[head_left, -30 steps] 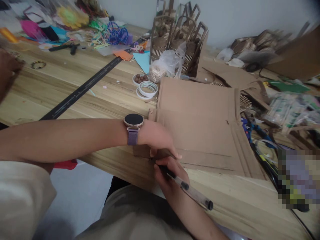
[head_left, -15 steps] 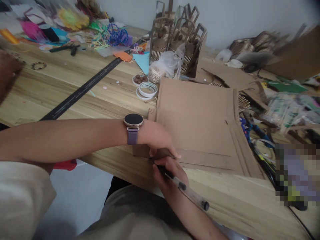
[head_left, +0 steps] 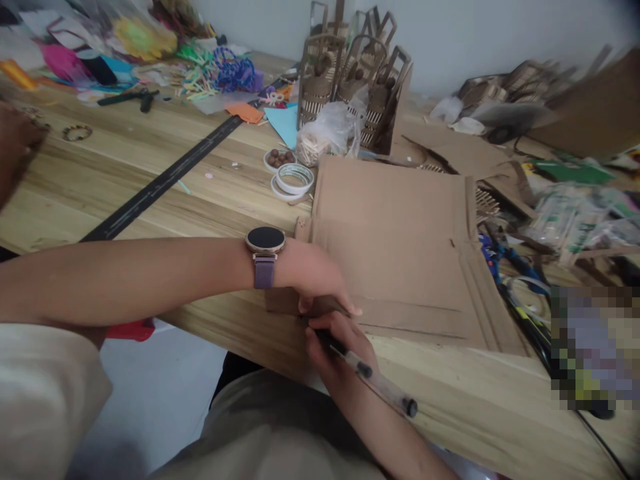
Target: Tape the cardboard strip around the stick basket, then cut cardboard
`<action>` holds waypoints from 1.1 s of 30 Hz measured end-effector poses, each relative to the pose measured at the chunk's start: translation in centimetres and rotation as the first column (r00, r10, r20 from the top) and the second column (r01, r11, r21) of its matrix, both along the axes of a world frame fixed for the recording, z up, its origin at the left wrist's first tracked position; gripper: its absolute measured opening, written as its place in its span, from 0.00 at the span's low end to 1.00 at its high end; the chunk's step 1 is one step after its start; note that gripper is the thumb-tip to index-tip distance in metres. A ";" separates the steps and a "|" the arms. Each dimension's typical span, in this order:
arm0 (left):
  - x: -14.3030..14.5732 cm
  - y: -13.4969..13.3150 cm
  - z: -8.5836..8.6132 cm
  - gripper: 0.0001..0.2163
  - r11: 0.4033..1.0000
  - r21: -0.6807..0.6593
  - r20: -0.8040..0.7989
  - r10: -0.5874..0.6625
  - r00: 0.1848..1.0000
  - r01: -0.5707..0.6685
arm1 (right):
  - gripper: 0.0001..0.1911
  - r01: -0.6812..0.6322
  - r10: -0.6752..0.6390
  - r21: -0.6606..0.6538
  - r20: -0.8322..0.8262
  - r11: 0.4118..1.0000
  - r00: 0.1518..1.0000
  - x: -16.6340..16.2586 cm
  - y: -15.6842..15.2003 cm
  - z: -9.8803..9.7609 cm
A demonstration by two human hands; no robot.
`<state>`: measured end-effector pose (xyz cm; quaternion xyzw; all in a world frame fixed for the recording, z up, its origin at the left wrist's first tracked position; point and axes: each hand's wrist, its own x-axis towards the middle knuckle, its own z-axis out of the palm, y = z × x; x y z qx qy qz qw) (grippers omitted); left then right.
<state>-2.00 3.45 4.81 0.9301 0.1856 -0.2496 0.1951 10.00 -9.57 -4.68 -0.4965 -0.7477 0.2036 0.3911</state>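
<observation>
A large piece of brown cardboard [head_left: 390,220] lies on the wooden table, with dark pen lines near its front edge. My left hand [head_left: 320,273], a watch on its wrist, reaches across its near left corner. Thumb and a fingertip are apart, pinning a small darker cardboard piece [head_left: 327,307] flat; the other fingers are mostly hidden. Right beside it, my right hand [head_left: 345,340] is closed around a black pen [head_left: 363,368] with a clear barrel. The pen slants, its tip at the edge of the small piece, partly covered by fingers.
Behind the cardboard stand several slatted baskets [head_left: 345,87] and tape rolls [head_left: 294,180]. A black strip [head_left: 165,177] crosses the table at left. Pliers [head_left: 510,253] and plastic packets [head_left: 575,213] lie on the right. Another person's hand [head_left: 17,143] is at the far left.
</observation>
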 end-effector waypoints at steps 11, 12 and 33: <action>0.1 0.1 -0.2 0.39 0.996 0.009 0.021 -0.089 0.996 0.089 | 0.05 0.004 -0.010 -0.065 -0.093 0.998 0.996 2.8 -0.5 2.1; 0.2 0.1 -0.2 0.39 0.996 0.016 0.013 -0.091 0.996 0.091 | 0.05 0.010 -0.019 -0.090 -0.099 0.996 0.995 2.9 -0.7 2.0; 0.2 0.3 -0.6 0.39 0.998 -0.016 0.054 -0.067 0.996 0.068 | 0.05 0.039 -0.039 0.029 0.023 0.999 0.999 1.0 0.0 0.8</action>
